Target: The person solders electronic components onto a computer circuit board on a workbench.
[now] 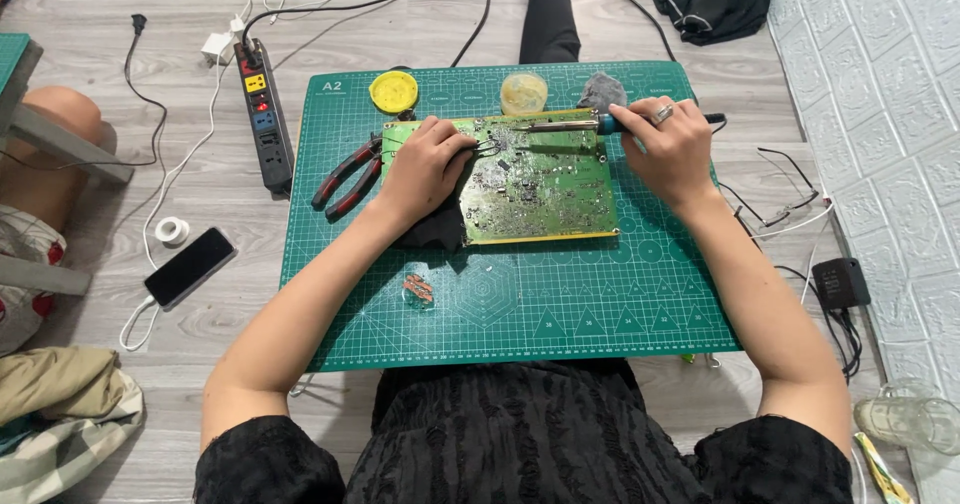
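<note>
While the right hand (672,149) grips the soldering iron (590,124) and the left hand (425,164) pinches tweezers (487,148) on the circuit board (535,179) — hands apart — a slip could likely burn fingers.

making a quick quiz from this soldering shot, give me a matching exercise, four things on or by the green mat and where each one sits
Things:
1. pliers
2. yellow round lid
3. phone
4. soldering iron

Places:
A. in the right hand, tip over the circuit board
B. on the floor, left of the cutting mat
C. at the mat's far left corner
D. on the mat beside the left hand

Pairs: 1-D, 2-C, 3-B, 4-A
</note>
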